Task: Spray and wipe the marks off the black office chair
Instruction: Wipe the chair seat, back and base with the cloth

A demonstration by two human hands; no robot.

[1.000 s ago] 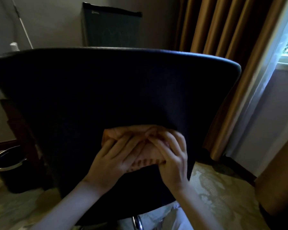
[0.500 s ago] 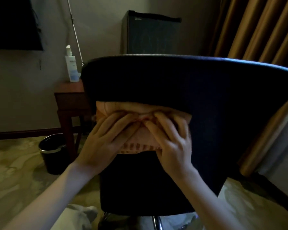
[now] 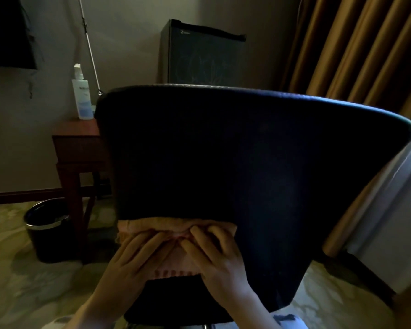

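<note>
Head: hands (image 3: pixel 128 264) (image 3: pixel 223 262) flat on cloth (image 3: pixel 176 261)

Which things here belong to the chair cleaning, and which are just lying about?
For the job: chair; cloth, pressed on the chair's back by left hand and right hand; spray bottle, standing on the table.
Just there: table; bin; fridge; curtain; pole against the wall.
</note>
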